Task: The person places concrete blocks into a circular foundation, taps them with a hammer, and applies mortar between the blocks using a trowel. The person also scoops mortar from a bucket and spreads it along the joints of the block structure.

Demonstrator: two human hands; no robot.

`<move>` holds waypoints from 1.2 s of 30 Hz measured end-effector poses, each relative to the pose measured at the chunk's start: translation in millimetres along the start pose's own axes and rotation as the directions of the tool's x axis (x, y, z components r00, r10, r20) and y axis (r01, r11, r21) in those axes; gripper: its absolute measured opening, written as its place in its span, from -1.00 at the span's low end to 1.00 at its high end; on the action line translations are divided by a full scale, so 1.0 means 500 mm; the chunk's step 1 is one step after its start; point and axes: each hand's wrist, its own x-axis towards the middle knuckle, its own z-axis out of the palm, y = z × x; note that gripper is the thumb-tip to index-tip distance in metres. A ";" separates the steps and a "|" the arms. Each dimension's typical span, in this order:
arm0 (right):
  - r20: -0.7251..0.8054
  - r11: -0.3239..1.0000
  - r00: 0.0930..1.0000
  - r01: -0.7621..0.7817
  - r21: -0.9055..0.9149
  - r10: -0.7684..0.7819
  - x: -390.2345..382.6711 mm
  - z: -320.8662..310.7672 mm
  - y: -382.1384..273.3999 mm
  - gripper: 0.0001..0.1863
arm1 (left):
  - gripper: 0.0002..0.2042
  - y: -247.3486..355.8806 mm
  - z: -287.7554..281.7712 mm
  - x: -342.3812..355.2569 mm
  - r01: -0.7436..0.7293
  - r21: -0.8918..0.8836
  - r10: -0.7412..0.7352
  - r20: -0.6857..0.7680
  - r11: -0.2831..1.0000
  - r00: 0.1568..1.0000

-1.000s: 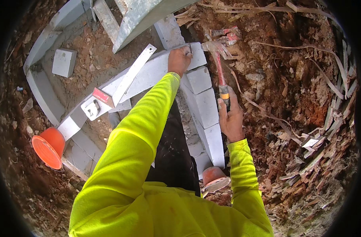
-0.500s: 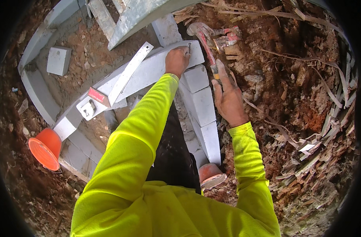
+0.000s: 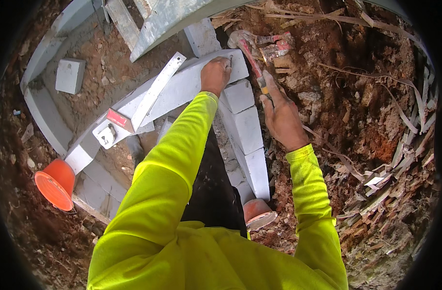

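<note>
My left hand point(image 3: 214, 76) rests on the far end of a long pale grey block point(image 3: 182, 92), its fingers pinched on a thin nail point(image 3: 231, 61) that stands at the block's top face. To the right of the block, my right hand point(image 3: 285, 118) is closed around the lower end of a hammer handle point(image 3: 256, 68), red with a yellow and dark band. The dusty hammer head point(image 3: 241, 38) lies beyond, over the soil. A white metal straightedge point(image 3: 158, 89) lies slantwise across the block, with a red-faced piece point(image 3: 119, 120) at its near end.
Pale blocks point(image 3: 246, 130) form a wall below my left hand. An orange bucket point(image 3: 56, 183) sits at the left, another point(image 3: 259, 212) near my body. A loose block point(image 3: 70, 76) lies inside the curved border. Grey metal point(image 3: 177, 19) crosses the top; rubble point(image 3: 356, 145) covers the right.
My right hand has shifted very slightly down and right. My left hand stays at the nail; the small overall shift looks like head movement.
</note>
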 end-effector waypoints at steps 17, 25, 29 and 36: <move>0.106 0.996 0.993 -0.035 -0.080 0.044 -0.001 -0.006 0.009 -0.35 | -0.66 0.002 -0.020 -0.006 -0.019 -0.064 0.023 0.062 0.998 0.998; 0.111 0.998 0.992 -0.062 0.019 0.059 0.000 0.000 0.019 -0.37 | 0.04 -0.018 -0.129 -0.073 -0.194 0.505 0.107 0.196 0.841 0.975; 0.002 1.000 1.000 0.006 0.027 -0.006 -0.002 -0.006 -0.005 -0.36 | 0.02 -0.019 -0.131 -0.072 -0.212 0.531 0.116 0.208 0.820 0.971; 0.122 0.993 0.986 -0.117 0.029 0.113 0.001 -0.002 0.010 -0.37 | -0.05 -0.034 -0.110 -0.062 -0.235 0.580 0.168 0.168 0.780 0.971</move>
